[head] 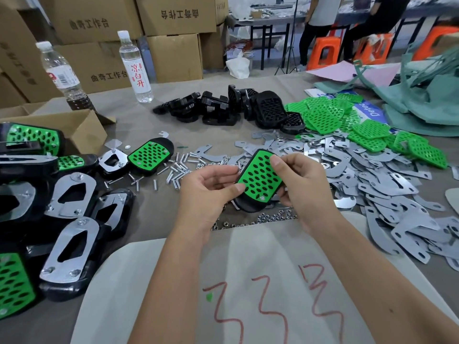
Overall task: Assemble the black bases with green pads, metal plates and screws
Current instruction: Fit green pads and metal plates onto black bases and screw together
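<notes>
Both hands hold one black base (244,206) fitted with a green pad (259,178) above the near middle of the bench (139,219): the left hand (208,188) has its fingers curled round the left edge, the right hand (301,186) pinches the right edge. Loose screws (173,171) lie just left, metal plates (372,184) spread right. Bare bases (223,108) and spare pads (323,116) sit farther back, finished units (67,252) at near left.
</notes>
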### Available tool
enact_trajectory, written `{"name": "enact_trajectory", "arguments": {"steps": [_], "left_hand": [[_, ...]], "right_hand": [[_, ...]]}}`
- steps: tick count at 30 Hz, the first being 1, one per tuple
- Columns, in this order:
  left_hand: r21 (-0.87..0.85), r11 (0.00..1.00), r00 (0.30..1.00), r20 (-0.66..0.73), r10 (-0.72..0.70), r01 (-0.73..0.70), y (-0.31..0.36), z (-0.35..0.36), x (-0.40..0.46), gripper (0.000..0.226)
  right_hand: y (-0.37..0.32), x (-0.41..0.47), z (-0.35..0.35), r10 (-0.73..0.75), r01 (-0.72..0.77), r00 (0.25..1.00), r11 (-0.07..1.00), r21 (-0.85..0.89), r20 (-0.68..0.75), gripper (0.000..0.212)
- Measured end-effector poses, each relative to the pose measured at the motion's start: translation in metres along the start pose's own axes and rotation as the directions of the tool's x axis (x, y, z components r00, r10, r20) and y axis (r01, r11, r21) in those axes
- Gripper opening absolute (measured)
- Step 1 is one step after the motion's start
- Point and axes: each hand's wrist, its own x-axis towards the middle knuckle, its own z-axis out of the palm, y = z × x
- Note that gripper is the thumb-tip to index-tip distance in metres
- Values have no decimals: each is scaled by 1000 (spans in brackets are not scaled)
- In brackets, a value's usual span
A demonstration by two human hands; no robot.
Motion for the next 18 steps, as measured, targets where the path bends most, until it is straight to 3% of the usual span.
{"name": "enact_trajectory", "arguments": {"steps": [4,9,12,18], "left_hand": [[81,997,1000,10,7,-8,-1,-2,0,37],[167,986,997,72,-15,2,-2,2,-4,38],[167,986,991,126,-49,27,-1,6,-7,35],[209,977,997,73,18,-33,-2,18,-7,41]], "right_hand": [[-2,0,-2,23,-24,998,1000,6,58,14],[-4,0,-6,31,-29,994,999,-18,108,19],[-3,-1,-4,23,-19,997,999,-47,73,18],[-2,-5,0,-59,56,997,996,-68,-46,16]]}}
